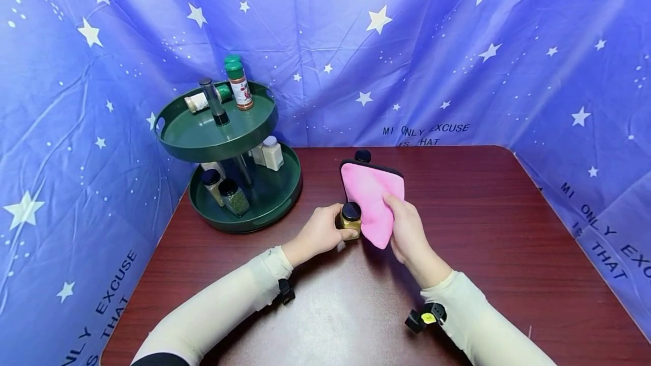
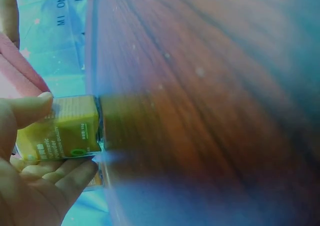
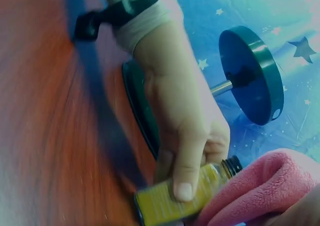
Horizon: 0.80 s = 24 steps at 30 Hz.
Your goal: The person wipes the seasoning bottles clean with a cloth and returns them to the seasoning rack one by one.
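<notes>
My left hand [image 1: 317,233] grips a small square jar [image 1: 350,223] of yellow powder with a black lid, upright at the middle of the table. In the left wrist view the jar [image 2: 62,131] reads "Turmeric Powder"; thumb and fingers clasp its sides. My right hand [image 1: 408,235] pinches a pink cloth [image 1: 370,190] with a dark edge, which hangs just right of the jar. In the right wrist view the fuzzy cloth [image 3: 265,186] overlaps the jar's shoulder by the lid; whether it presses there I cannot tell. Another black lid [image 1: 363,156] peeks out behind the cloth, its body hidden.
At the left stands a green two-tier rack [image 1: 244,225]. Its upper tray [image 1: 218,146] carries green-capped shakers [image 1: 240,86], one lying down. Below are a jar of green herbs [image 1: 234,199], another dark-lidded jar [image 1: 212,185] and white-capped bottles [image 1: 272,154]. A starry blue curtain [image 1: 315,100] surrounds the table.
</notes>
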Tool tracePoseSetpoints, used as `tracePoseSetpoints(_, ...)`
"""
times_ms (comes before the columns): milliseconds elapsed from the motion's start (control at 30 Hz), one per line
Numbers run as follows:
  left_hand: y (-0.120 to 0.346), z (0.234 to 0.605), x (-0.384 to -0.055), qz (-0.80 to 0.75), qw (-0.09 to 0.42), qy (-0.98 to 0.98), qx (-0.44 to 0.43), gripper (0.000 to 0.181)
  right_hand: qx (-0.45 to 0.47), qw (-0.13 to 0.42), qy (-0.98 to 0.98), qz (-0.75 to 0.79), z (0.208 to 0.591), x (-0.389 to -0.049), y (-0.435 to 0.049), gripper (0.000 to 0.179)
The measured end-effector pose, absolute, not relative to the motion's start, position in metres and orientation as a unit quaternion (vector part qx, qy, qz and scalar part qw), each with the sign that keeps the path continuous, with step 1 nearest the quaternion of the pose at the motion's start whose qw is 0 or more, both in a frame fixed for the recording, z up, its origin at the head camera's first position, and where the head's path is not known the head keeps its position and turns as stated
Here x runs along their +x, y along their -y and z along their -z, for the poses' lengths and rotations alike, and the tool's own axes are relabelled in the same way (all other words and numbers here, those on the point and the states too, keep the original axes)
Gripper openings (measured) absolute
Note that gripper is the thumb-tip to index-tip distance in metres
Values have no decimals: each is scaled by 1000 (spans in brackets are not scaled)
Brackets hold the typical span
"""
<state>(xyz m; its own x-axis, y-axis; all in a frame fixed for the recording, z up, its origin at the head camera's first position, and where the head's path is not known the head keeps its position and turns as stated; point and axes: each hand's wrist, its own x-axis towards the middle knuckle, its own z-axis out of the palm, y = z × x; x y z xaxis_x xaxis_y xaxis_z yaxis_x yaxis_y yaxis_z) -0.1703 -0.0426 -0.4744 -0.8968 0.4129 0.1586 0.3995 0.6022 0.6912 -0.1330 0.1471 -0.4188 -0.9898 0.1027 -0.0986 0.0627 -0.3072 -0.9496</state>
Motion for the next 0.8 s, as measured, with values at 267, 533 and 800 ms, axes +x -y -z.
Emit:
tracePoseSetpoints(267, 43, 475, -170, -387, 9, -893, 230, 39, -92, 21, 566, -819, 428, -134, -139, 21)
tracePoseSetpoints(533, 45, 475, -173, -367, -6, -898, 241, 36, -144, -28, 582, -800, 459, -139, -135, 19)
tracePoseSetpoints(800, 45, 475, -172, -379, 5, -896, 234, 37, -164, -55, 493, -853, 447, -144, -148, 11)
